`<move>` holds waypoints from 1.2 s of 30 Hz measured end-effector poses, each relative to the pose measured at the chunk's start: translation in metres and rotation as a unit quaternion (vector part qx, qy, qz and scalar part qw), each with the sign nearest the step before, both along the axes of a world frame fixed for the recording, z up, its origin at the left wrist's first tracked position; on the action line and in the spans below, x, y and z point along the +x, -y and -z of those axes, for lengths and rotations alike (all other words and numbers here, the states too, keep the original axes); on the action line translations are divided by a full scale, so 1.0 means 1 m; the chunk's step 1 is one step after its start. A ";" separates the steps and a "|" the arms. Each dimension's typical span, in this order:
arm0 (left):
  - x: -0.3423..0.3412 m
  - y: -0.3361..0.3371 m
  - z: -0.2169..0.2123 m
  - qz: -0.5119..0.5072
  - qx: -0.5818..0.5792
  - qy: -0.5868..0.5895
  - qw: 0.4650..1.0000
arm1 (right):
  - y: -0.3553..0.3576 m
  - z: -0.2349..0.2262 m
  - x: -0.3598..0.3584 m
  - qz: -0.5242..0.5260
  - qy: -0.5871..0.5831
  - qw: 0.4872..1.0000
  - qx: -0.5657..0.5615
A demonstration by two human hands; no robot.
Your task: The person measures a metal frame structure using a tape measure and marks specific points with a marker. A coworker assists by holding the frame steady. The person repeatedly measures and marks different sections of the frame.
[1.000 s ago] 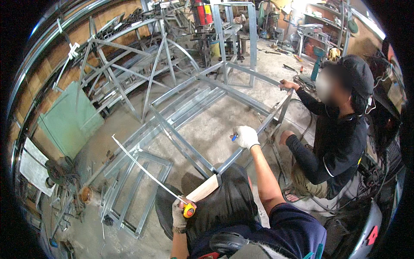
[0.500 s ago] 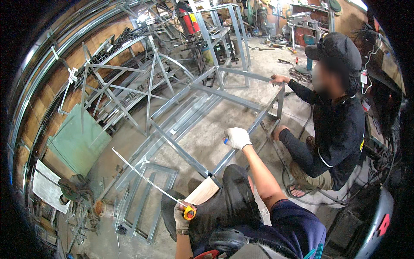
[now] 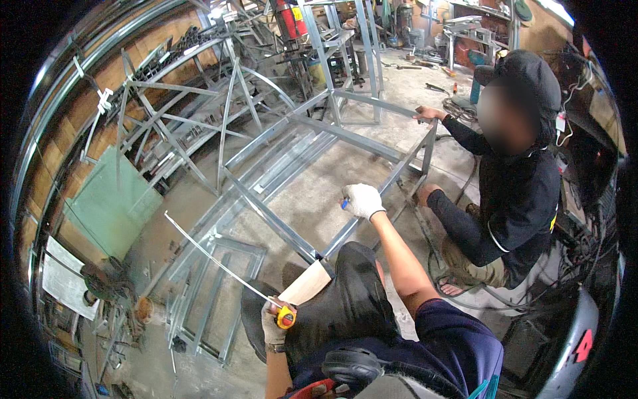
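Note:
My left hand point(image 3: 274, 324), in a white glove, grips a yellow tape measure point(image 3: 286, 317) beside my left knee. Its metal blade point(image 3: 209, 256) sticks out up and to the left over the floor. My right hand point(image 3: 363, 199), also gloved, is closed on a small blue marker and rests at the near rail of a grey steel tube frame point(image 3: 372, 143). A person in a black hooded top point(image 3: 518, 193) crouches on the right and holds the frame's far right corner with one hand point(image 3: 428, 114).
Welded steel trusses point(image 3: 199, 126) lean against the left wall. More flat frames point(image 3: 212, 299) lie on the concrete floor at lower left, beside a green panel point(image 3: 106, 206). A red cylinder point(image 3: 287, 18), benches and tools stand at the back. Cables trail on the right.
The view has shifted down and closer to the frame. My right hand stays on the near rail, and my left keeps the tape measure with its blade extended.

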State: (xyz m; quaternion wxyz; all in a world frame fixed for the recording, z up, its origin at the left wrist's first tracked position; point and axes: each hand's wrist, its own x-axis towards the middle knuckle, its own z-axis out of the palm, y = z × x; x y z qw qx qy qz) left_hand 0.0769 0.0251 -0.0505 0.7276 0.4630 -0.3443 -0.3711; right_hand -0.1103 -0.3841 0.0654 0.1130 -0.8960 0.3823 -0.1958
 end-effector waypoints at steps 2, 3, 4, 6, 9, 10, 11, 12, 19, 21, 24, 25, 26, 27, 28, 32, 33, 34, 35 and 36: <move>-0.001 0.000 0.000 -0.005 0.000 -0.015 1.000 | -0.008 -0.005 0.002 -0.001 0.033 0.999 0.019; -0.002 0.000 0.000 0.000 0.003 -0.016 1.000 | -0.015 -0.008 0.003 0.008 0.041 0.999 0.032; -0.003 0.001 0.000 0.003 0.000 -0.041 0.999 | -0.027 -0.010 0.005 -0.030 0.090 0.994 0.051; -0.004 0.002 0.001 -0.010 -0.001 -0.051 0.999 | -0.059 -0.013 0.013 -0.113 0.063 0.988 0.089; -0.006 0.005 0.000 -0.022 0.007 -0.048 0.999 | -0.113 -0.014 0.018 -0.154 0.071 0.978 0.119; -0.005 0.005 -0.001 -0.011 0.007 -0.042 0.999 | -0.129 -0.013 0.024 -0.136 0.078 0.982 0.106; -0.005 0.006 -0.001 -0.002 0.005 -0.032 0.999 | -0.144 -0.012 0.029 -0.120 0.083 0.985 0.093; -0.007 0.006 -0.001 0.012 -0.001 -0.064 0.998 | -0.158 -0.010 0.035 -0.103 0.068 0.991 0.053; -0.002 0.013 0.006 0.053 -0.043 -0.221 0.973 | -0.193 -0.009 0.065 -0.009 0.041 0.997 -0.063; 0.004 0.016 0.011 0.091 -0.058 -0.255 0.961 | -0.191 -0.014 0.064 -0.012 0.018 0.999 -0.030; 0.009 0.019 0.016 0.126 -0.062 -0.293 0.946 | -0.186 -0.023 0.065 0.009 -0.035 0.999 0.038; 0.010 0.019 0.017 0.133 -0.068 -0.303 0.941 | -0.185 -0.025 0.067 0.032 -0.057 0.995 0.075; 0.012 0.020 0.017 0.141 -0.057 -0.308 0.939 | -0.184 -0.027 0.070 0.056 -0.068 0.991 0.097; 0.013 0.019 0.017 0.146 -0.055 -0.315 0.936 | -0.184 -0.027 0.074 0.060 -0.095 0.990 0.082; 0.014 0.019 0.018 0.152 -0.052 -0.321 0.933 | -0.185 -0.027 0.078 0.064 -0.108 0.991 0.053; 0.019 0.019 0.028 0.194 -0.037 -0.373 0.907 | -0.190 -0.027 0.081 0.076 -0.113 0.989 0.052; 0.019 0.019 0.033 0.219 -0.043 -0.398 0.890 | -0.190 -0.026 0.079 0.090 -0.138 0.984 0.060; 0.019 0.020 0.039 0.235 -0.040 -0.402 0.884 | -0.190 -0.026 0.077 0.087 -0.152 0.982 0.067; 0.018 0.021 0.045 0.247 -0.023 -0.408 0.879 | -0.190 -0.026 0.075 0.096 -0.177 0.976 0.077; 0.017 0.023 0.050 0.263 -0.004 -0.416 0.871 | -0.191 -0.026 0.073 0.087 -0.149 0.983 0.058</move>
